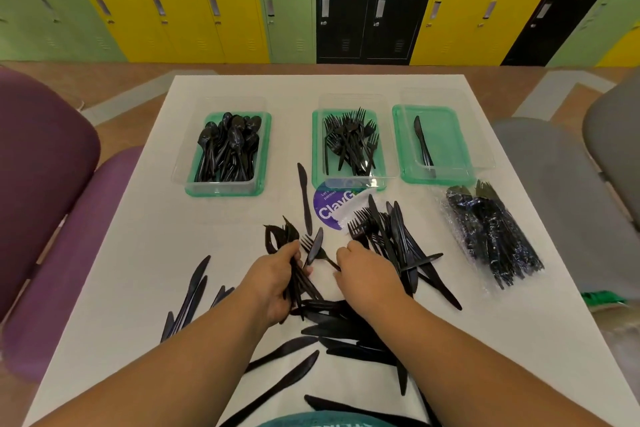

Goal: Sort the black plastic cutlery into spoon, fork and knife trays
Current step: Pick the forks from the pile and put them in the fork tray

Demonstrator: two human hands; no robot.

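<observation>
Three clear trays with green bases stand at the back of the white table [214,218]: a spoon tray [227,185] full of spoons, a fork tray [318,149] with many forks, and a knife tray [446,135] holding one knife [423,144]. My left hand [277,282] grips a bundle of black cutlery [282,236]. My right hand [365,270] reaches into a loose pile of forks and knives [398,243], its fingertips hidden among them. A fork and a knife [313,250] lie between my hands. More knives [332,333] lie under my forearms.
A sealed plastic pack of black cutlery [491,232] lies at the right. A purple-labelled wrapper [332,210] sits in front of the fork tray, with a single knife [304,198] beside it. Several knives [192,295] lie at the left. Purple chairs [45,184] and grey chairs [561,191] flank the table.
</observation>
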